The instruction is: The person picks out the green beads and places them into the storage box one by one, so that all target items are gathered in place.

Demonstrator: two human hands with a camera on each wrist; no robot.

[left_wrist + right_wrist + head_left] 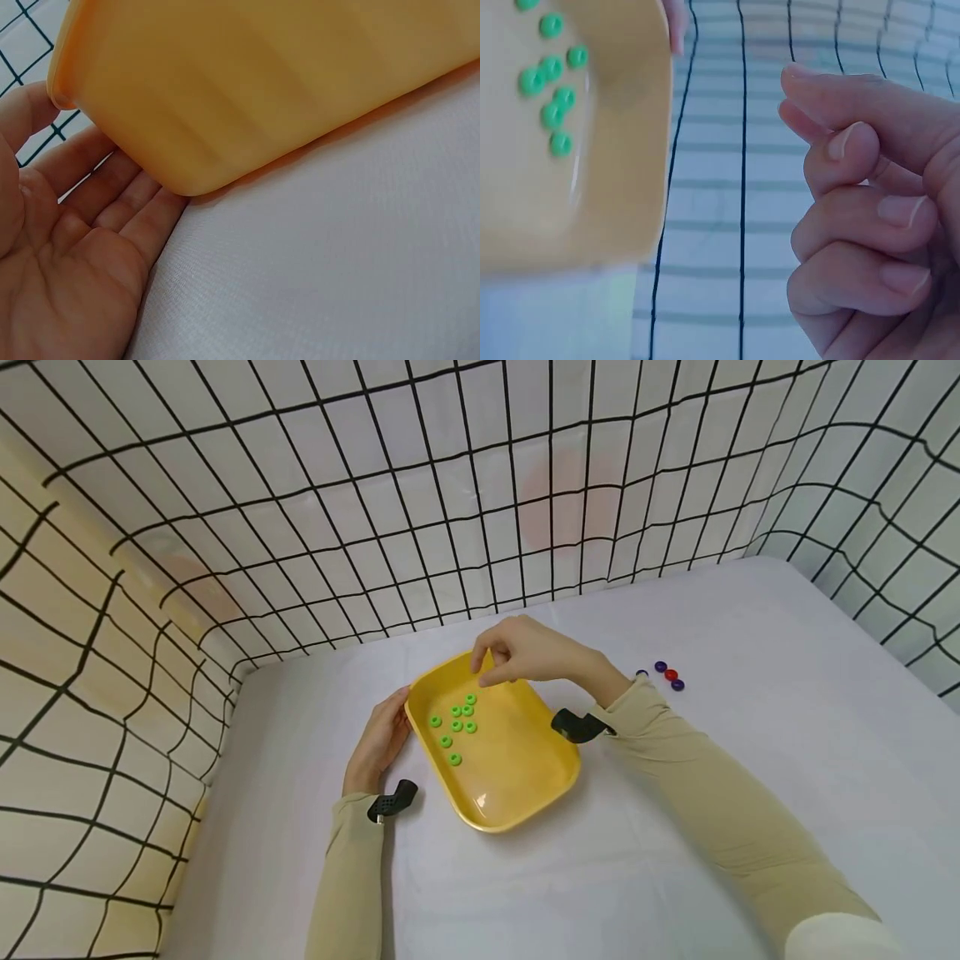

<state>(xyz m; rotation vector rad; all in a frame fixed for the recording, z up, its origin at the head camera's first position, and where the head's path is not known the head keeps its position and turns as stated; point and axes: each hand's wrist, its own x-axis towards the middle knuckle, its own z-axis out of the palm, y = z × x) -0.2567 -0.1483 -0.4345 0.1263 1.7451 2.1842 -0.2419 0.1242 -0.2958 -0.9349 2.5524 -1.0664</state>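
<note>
A yellow tray sits on the white cloth, turned at an angle. Several small green rings lie in it, mostly toward its left side. My left hand rests against the tray's outer left wall. In the left wrist view its fingers lie fairly straight along the wall, with the thumb up at the rim. Above the tray's far end hovers my right hand, palm down. The right wrist view shows its fingers curled and thumb near the index finger, with no object visible between them.
To the right of the tray, beyond my right wrist, lie a red ring and a few purple rings. A black wire grid rises along the far, left and right sides. Each wrist wears a black camera mount.
</note>
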